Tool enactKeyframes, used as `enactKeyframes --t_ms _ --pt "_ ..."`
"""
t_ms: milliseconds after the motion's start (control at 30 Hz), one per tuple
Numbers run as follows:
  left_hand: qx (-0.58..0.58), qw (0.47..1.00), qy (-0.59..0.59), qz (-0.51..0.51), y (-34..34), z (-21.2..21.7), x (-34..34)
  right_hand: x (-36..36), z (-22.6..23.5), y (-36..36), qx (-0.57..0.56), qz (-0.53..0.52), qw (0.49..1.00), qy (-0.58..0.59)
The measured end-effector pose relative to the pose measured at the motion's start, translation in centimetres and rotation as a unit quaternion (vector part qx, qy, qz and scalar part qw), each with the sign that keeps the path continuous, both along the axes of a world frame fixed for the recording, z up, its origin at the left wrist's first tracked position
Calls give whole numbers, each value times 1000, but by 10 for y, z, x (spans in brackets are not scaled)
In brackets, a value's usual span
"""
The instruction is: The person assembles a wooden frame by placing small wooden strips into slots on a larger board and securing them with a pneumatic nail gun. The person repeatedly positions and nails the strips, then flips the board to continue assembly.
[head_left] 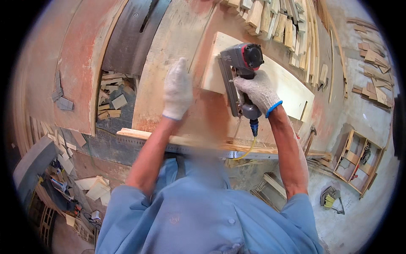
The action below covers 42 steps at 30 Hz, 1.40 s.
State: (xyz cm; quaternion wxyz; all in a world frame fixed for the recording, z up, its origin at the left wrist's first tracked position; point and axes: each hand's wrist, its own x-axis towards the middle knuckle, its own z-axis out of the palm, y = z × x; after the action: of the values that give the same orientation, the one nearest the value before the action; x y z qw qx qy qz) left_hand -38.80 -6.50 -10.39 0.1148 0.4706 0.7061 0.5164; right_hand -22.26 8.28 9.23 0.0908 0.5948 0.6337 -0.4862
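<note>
My right hand [259,91], in a white knit glove with a blue cuff, grips the handle of a grey and red pneumatic nail gun [241,67]. The gun's nose rests at the left edge of a pale plywood panel [292,91] lying on the workbench. A yellow air hose [248,150] hangs from the gun's base. My left hand [177,89], also gloved, lies flat with fingers together on a wide wooden board [169,51] just left of the panel, holding nothing.
A reddish workbench [76,63] carries a table saw blade slot [146,17]. Wood offcuts [112,97] fill an opening at left. Stacked strips [279,25] lie at the back. A metal rail [135,137] edges the bench. A wooden shelf box [357,163] and scraps sit on the floor.
</note>
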Motion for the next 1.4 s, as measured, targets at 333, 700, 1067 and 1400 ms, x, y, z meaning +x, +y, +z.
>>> enactKeyframes --t_ms 333,700,1067,1400 --pt "1 1000 -26 3 -7 1 -12 -15 19 -39 10 -7 1000 -25" --pt "-13 999 -43 -1 -10 2 -9 15 3 -81 10 36 999 -9" --pt "-9 1000 -1 9 -6 4 -8 34 13 -48 -37 -122 988 84" --pt "-6 1000 23 0 -3 5 -9 43 -18 18 34 -95 994 49"
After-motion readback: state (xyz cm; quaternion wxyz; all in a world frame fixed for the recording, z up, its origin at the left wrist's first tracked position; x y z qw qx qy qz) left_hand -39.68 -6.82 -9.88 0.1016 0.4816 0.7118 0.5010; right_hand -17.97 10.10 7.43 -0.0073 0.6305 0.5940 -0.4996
